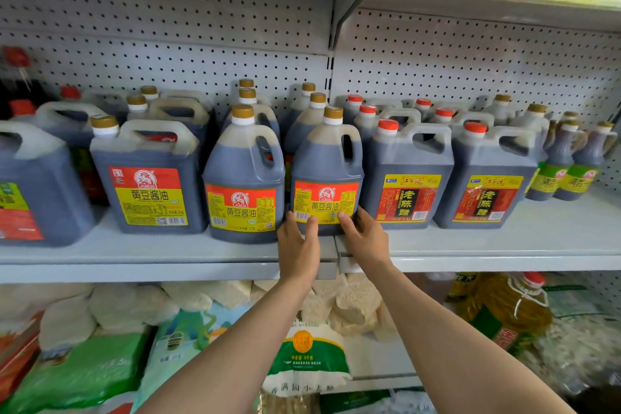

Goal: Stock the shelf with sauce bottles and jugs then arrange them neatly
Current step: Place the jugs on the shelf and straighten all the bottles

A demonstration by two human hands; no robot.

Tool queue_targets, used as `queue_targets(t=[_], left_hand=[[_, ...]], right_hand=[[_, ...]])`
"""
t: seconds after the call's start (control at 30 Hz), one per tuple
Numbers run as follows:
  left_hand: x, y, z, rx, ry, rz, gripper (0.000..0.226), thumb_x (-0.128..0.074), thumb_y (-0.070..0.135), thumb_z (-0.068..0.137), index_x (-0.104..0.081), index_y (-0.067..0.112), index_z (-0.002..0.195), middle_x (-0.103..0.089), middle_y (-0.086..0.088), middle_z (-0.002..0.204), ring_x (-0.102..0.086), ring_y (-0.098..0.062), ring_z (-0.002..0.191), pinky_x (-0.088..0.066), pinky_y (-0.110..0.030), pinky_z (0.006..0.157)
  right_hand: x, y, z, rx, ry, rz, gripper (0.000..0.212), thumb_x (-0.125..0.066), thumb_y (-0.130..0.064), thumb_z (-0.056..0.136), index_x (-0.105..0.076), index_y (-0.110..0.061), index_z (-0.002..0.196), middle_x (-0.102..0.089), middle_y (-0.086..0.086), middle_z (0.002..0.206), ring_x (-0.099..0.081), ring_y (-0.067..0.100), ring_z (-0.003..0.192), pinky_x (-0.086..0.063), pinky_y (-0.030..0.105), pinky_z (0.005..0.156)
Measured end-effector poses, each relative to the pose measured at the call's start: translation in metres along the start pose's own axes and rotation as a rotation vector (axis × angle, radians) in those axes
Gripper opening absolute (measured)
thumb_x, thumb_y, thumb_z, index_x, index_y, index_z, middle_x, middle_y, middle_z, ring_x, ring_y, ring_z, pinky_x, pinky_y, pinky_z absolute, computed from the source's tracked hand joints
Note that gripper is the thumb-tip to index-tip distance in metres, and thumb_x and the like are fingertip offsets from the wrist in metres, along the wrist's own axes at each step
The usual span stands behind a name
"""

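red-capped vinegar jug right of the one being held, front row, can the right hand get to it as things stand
Probably yes. The vinegar jug stands at the shelf front, right beside the soy sauce jug that the right hand touches, with nothing before it. The hand would first have to let go.

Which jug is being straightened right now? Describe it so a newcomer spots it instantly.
On the grey middle shelf, find the seam where two shelf boards meet. The jug stands just above it, with both hands at its base: left hand, right hand. Unlike the red-capped jugs to its right, it has a gold cap and a yellow-and-red label.
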State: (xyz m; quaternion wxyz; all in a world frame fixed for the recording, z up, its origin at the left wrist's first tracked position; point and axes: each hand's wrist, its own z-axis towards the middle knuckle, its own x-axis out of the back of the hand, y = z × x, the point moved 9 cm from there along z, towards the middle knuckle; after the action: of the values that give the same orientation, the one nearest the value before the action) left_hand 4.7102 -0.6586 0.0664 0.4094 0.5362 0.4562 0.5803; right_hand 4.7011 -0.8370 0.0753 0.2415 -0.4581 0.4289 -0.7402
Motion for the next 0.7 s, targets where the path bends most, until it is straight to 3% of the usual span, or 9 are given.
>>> queue_targets(t=[0.1, 0.2, 0.3, 0.4, 0.47, 0.53, 0.63, 0.7], left_hand=[[0.014, 0.001, -0.011, 0.011, -0.039, -0.087, 0.055, -0.038, 0.049, 0.103, -0.038, 0.021, 0.150, -0.039, 0.001, 0.152, -0.038, -0.021, 0.139, -0.032, -0.030, 0.101], [0.055, -0.008, -0.015, 0.020, 0.144, -0.182, 0.032, -0.046, 0.040, 0.102, -0.055, 0.013, 0.116, -0.059, 0.001, 0.108, -0.055, -0.023, 0.103, -0.037, -0.029, 0.072], [0.104, -0.025, -0.001, 0.023, 0.369, -0.250, 0.046, -0.059, 0.035, 0.096, -0.052, -0.002, 0.123, -0.061, -0.018, 0.117, -0.061, -0.030, 0.096, -0.048, -0.035, 0.070], [0.134, -0.036, 0.015, 0.053, 0.438, -0.181, 0.067, -0.067, 0.046, 0.088, -0.044, 0.010, 0.141, -0.050, -0.018, 0.135, -0.058, -0.034, 0.116, -0.050, -0.049, 0.096], [0.144, -0.036, 0.024, 0.031, 0.422, -0.081, 0.074, -0.068, 0.051, 0.086, -0.041, 0.018, 0.146, -0.051, -0.016, 0.137, -0.053, -0.036, 0.124, -0.045, -0.050, 0.102], [0.147, -0.034, 0.032, 0.006, 0.380, -0.001, 0.073, -0.069, 0.051, 0.086, -0.042, 0.021, 0.146, -0.055, -0.012, 0.138, -0.053, -0.035, 0.125, -0.045, -0.047, 0.101], [0.151, -0.035, 0.041, -0.005, 0.357, 0.066, 0.071, -0.071, 0.052, 0.084, -0.046, 0.021, 0.142, -0.061, -0.008, 0.133, -0.056, -0.033, 0.121, -0.047, -0.045, 0.096], [0.152, -0.036, 0.043, -0.003, 0.368, 0.083, 0.068, -0.073, 0.052, 0.083, -0.048, 0.019, 0.138, -0.064, -0.009, 0.128, -0.058, -0.034, 0.117, -0.047, -0.044, 0.093]], right_hand=[[0.003, -0.003, -0.007, -0.044, -0.027, 0.063, 0.039, -0.056, -0.053, 0.097, -0.066, -0.026, 0.124, -0.073, -0.007, 0.107, -0.066, 0.015, 0.104, -0.048, 0.028, 0.080], [0.009, -0.006, -0.029, -0.073, 0.111, 0.155, 0.044, -0.061, -0.042, 0.098, -0.062, -0.017, 0.135, -0.069, -0.003, 0.124, -0.063, 0.016, 0.116, -0.047, 0.020, 0.091], [-0.010, -0.028, -0.058, -0.009, 0.106, 0.221, 0.031, -0.066, -0.031, 0.097, -0.068, -0.014, 0.123, -0.071, -0.006, 0.112, -0.066, 0.010, 0.104, -0.042, -0.001, 0.076], [-0.061, -0.057, -0.064, 0.036, -0.167, 0.200, 0.042, -0.064, -0.037, 0.097, -0.064, -0.014, 0.132, -0.067, -0.010, 0.120, -0.062, 0.002, 0.111, -0.045, 0.011, 0.093], [-0.084, -0.071, -0.060, 0.025, -0.261, 0.150, 0.046, -0.060, -0.039, 0.099, -0.062, -0.006, 0.132, -0.068, 0.000, 0.126, -0.061, 0.014, 0.119, -0.046, 0.025, 0.098], [-0.096, -0.076, -0.052, 0.030, -0.270, 0.081, 0.042, -0.058, -0.039, 0.100, -0.066, -0.002, 0.120, -0.072, 0.011, 0.119, -0.063, 0.030, 0.114, -0.047, 0.037, 0.094], [-0.097, -0.075, -0.042, 0.038, -0.203, -0.025, 0.036, -0.060, -0.039, 0.099, -0.070, -0.005, 0.105, -0.074, 0.013, 0.104, -0.064, 0.036, 0.102, -0.045, 0.037, 0.080], [-0.095, -0.074, -0.039, 0.028, -0.158, -0.035, 0.037, -0.063, -0.037, 0.098, -0.072, -0.004, 0.109, -0.074, 0.015, 0.107, -0.063, 0.038, 0.104, -0.046, 0.038, 0.083]])
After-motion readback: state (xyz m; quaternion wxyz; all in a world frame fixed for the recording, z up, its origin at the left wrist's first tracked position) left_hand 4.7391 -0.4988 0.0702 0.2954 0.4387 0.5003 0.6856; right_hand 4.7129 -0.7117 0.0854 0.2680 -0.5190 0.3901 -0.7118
